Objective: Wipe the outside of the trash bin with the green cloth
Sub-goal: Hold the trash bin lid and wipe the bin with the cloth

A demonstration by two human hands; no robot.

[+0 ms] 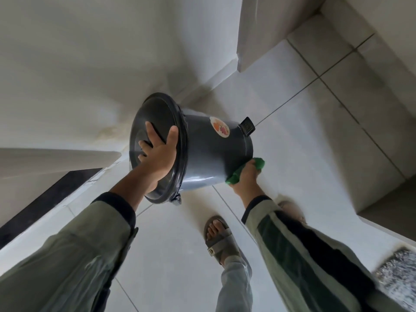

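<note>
Head view: we hold the trash bin (216, 154) tipped on its side above the tiled floor (304, 136), cloth at its base.

Our left hand (157, 154) is spread flat on the lid (146, 122), fingers apart and pressing rather than clamped, so the bin's long axis runs from the lid at near left to its base at far right. Our right hand (247, 176) is closed on the green cloth (243, 171), which touches the lower wall just beside the base rim. We judge the coming stroke to turn on that axis: the unwiped wall lies leftward from the cloth, toward the lid, and the right hand is the nearer one to sweep it. The pedal (247, 126) and sticker (219, 126) face up, away from the cloth.
</note>
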